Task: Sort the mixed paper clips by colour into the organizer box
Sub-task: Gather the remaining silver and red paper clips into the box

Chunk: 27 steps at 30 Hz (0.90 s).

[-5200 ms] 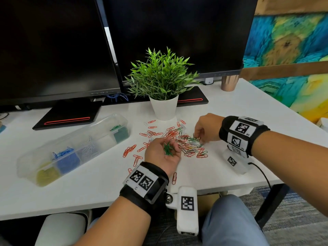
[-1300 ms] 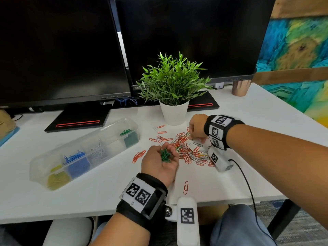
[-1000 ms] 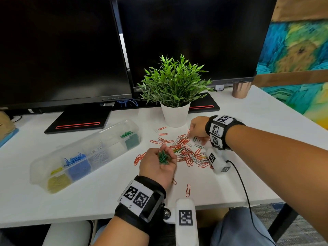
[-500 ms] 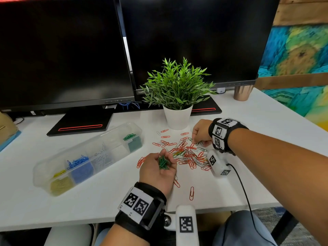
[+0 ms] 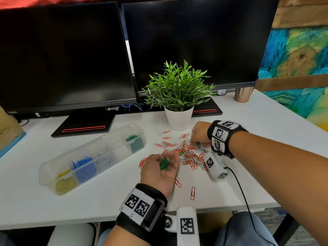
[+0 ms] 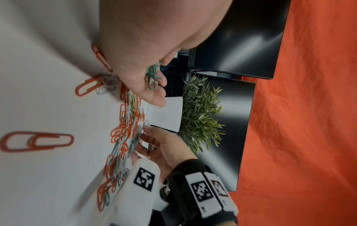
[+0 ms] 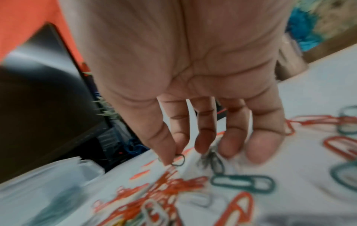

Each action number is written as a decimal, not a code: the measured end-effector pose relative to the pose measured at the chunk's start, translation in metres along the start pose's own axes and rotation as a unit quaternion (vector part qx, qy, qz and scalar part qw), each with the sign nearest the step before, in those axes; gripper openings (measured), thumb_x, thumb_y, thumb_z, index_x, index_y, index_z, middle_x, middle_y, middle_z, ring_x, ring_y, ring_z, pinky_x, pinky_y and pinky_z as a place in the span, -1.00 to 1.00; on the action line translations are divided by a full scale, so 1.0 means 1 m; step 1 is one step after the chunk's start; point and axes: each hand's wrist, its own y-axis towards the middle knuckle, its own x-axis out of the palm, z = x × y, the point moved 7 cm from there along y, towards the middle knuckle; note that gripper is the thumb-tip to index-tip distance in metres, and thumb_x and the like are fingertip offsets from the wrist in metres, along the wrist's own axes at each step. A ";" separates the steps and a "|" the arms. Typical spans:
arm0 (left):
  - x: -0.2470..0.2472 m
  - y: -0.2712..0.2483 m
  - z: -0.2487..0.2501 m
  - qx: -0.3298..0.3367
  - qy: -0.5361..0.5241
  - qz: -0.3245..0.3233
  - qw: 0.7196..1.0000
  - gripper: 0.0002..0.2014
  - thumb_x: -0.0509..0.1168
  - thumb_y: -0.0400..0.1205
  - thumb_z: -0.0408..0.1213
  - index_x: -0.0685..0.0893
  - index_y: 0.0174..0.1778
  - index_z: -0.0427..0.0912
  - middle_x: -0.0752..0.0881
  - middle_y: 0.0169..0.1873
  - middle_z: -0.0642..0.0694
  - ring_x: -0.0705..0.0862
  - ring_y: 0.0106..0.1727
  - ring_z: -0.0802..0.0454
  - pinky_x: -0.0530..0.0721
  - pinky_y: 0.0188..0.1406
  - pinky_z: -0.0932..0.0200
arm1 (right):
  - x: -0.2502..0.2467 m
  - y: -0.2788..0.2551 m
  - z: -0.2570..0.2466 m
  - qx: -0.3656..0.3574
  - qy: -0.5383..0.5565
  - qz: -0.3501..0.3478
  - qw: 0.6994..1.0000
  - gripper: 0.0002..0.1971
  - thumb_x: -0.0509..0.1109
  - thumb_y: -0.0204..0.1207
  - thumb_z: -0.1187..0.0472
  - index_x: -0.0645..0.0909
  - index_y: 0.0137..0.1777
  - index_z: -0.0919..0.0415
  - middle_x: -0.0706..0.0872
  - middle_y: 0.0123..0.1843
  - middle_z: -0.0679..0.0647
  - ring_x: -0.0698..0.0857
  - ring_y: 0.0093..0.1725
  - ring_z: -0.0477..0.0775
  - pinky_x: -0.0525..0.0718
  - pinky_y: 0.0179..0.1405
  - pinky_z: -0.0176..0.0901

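Head view: green clips (image 5: 164,163) cupped in upturned left hand (image 5: 160,170)
Right hand (image 7: 193,91): thumb and forefinger pinching one green clip (image 7: 178,159) at far pile (image 5: 188,153) edge
Organizer box (image 5: 92,157): left, green compartment at far end, nearer left hand

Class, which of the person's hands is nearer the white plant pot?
Right. The right hand works just beside the white plant pot; the left hand sits further toward the person.
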 end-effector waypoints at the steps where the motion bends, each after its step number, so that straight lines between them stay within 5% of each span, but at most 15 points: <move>1: 0.001 -0.001 0.000 -0.003 0.003 -0.002 1.000 -0.79 0.14 0.70 -0.39 0.62 0.07 -0.44 0.67 -0.02 -0.40 0.71 0.04 -0.23 0.74 -0.04 -0.10 | -0.003 -0.008 -0.007 -0.019 -0.010 -0.005 1.000 -0.68 0.45 0.51 0.09 0.68 0.11 0.35 0.71 0.01 0.20 0.70 -0.02 0.17 0.72 -0.11 -0.11; 4: 0.000 0.002 0.000 -0.011 0.005 -0.001 1.000 -0.75 0.13 0.71 -0.36 0.61 0.15 -0.45 0.67 0.03 -0.42 0.69 0.13 -0.28 0.73 -0.05 -0.12 | -0.011 -0.033 -0.038 -0.110 -0.013 0.013 0.994 -0.69 0.39 0.57 0.10 0.71 0.08 0.37 0.66 -0.05 0.16 0.59 -0.11 0.08 0.59 -0.31 -0.21; 9: -0.003 0.012 0.002 -0.004 -0.032 -0.001 0.999 -0.73 0.15 0.68 -0.39 0.55 0.27 -0.41 0.64 0.16 -0.43 0.69 0.09 -0.33 0.76 -0.16 -0.25 | -0.004 -0.050 -0.072 -0.207 0.033 -0.013 0.978 -0.90 0.47 0.49 0.18 0.76 -0.19 0.17 0.78 -0.12 0.12 0.69 -0.16 0.11 0.69 -0.11 -0.07; 12: -0.006 0.012 0.011 0.005 -0.037 0.005 0.999 -0.75 0.15 0.70 -0.37 0.56 0.24 -0.41 0.62 0.10 -0.39 0.68 0.06 -0.26 0.74 -0.10 -0.19 | 0.001 -0.044 -0.071 -0.211 -0.025 0.035 0.977 -0.84 0.44 0.51 0.21 0.80 -0.07 0.28 0.81 -0.01 0.12 0.75 0.00 0.12 0.74 0.04 -0.02; 16: -0.014 0.010 0.025 0.013 -0.041 -0.008 0.999 -0.75 0.16 0.69 -0.38 0.57 0.23 -0.40 0.60 0.20 -0.34 0.66 0.11 -0.25 0.76 -0.04 -0.17 | 0.018 -0.038 -0.065 -0.218 -0.116 0.018 0.969 -0.85 0.45 0.48 0.25 0.80 0.00 0.20 0.82 -0.01 0.03 0.71 -0.07 0.00 0.67 0.00 -0.21; 22: -0.018 0.008 0.030 0.004 -0.033 -0.028 0.999 -0.81 0.12 0.69 -0.37 0.59 0.00 -0.40 0.60 -0.04 -0.35 0.61 0.14 -0.22 0.74 -0.20 -0.22 | 0.019 -0.033 -0.067 -0.228 -0.115 0.035 0.966 -0.85 0.48 0.45 0.30 0.79 -0.01 0.17 0.80 -0.05 0.01 0.61 -0.15 -0.09 0.63 -0.03 -0.24; 27: -0.018 0.009 0.031 0.002 -0.037 -0.031 0.999 -0.81 0.12 0.69 -0.36 0.58 0.05 -0.39 0.59 0.00 -0.33 0.62 0.10 -0.21 0.74 -0.16 -0.21 | 0.024 -0.034 -0.074 -0.239 -0.172 0.025 0.955 -0.84 0.30 0.50 0.33 0.73 -0.12 0.25 0.72 -0.17 0.07 0.62 -0.12 0.04 0.50 -0.28 -0.29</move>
